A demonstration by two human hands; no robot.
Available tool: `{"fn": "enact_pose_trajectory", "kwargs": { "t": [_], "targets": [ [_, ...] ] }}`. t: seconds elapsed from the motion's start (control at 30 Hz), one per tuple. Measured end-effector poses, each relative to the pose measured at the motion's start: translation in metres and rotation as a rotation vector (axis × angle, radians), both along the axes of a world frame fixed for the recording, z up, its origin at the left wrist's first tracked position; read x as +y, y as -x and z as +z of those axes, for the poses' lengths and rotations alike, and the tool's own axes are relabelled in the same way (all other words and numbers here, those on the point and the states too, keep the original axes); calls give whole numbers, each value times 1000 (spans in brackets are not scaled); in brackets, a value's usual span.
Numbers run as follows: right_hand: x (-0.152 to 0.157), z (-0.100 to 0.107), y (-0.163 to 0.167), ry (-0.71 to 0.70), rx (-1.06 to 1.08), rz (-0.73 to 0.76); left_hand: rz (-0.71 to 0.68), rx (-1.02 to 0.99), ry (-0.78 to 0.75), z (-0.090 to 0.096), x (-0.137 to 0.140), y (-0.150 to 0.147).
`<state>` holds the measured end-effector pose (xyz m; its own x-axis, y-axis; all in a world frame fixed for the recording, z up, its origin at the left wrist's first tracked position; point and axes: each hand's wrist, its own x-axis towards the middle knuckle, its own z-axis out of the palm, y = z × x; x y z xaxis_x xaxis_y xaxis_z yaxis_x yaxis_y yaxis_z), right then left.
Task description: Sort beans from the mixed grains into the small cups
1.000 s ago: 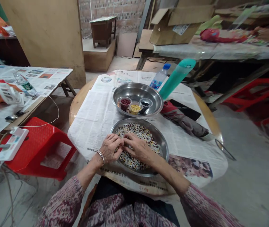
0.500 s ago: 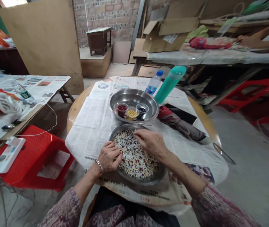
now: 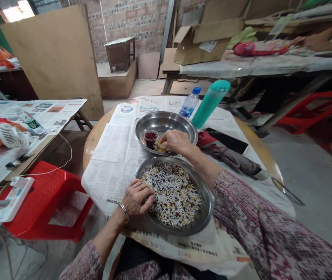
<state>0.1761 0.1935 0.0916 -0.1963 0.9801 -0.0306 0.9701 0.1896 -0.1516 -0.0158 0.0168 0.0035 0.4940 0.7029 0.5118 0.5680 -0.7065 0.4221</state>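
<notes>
Presently, the bunched right hand (image 3: 176,140) is at the yellow-kernel cup (image 3: 160,147) in the steel basin (image 3: 164,122) at twelve o'clock; the half-curled left hand (image 3: 138,197) rests at the mixed-grain basin's (image 3: 207,202) nine-o'clock rim; any hold is unclear.

Single head-worn camera, set high at near edge of round table (image 3: 90,144), facing forward, tilted down toward far edge. Close, wide view: table from left to right edge mid-frame, wearer's lap (image 3: 133,254) at bottom, brick wall (image 3: 146,23) well beyond far edge.
</notes>
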Motion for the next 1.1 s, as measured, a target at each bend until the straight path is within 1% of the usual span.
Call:
{"fn": "enact_pose_trajectory", "kwargs": {
  "t": [0.2,0.27,0.4,0.47,0.53,0.6,0.63,0.7,0.8,0.87,0.9,0.97,1.0,1.1],
  "targets": [
    [0,-6,2,-61,-39,-7,-4,8,-11,-1,1,0],
    [-2,-10,1,-90,12,-13,-4,10,-17,-1,1,-1],
    [-8,-14,-4,-208,152,-13,0,21,-14,0,1,-1],
    [-16,-12,-7,-261,204,-26,9,23,-12,1,1,-1],
    [-32,-10,-10,-306,292,-13,11,14,-6,1,1,-1],
    [-56,-10,-13,-299,404,61,3,-10,11,1,0,-1],
    [-70,-12,-14,-263,445,120,0,-26,21,1,0,-1],
    [-104,-21,-13,-139,477,270,1,-67,41,1,-1,0],
    [-151,-43,-4,30,380,536,18,-136,62,-1,-3,1],
    [-170,-59,6,91,323,630,38,-163,76,-2,-5,1],
    [-175,-66,11,96,302,652,49,-168,83,-3,-5,1],
    [-173,-75,17,56,253,621,59,-167,91,-3,-6,1],
    [-168,-78,18,23,224,567,59,-165,91,-2,-6,1],
    [-143,-77,13,-70,147,325,55,-161,81,0,-6,1]
  ]
}}
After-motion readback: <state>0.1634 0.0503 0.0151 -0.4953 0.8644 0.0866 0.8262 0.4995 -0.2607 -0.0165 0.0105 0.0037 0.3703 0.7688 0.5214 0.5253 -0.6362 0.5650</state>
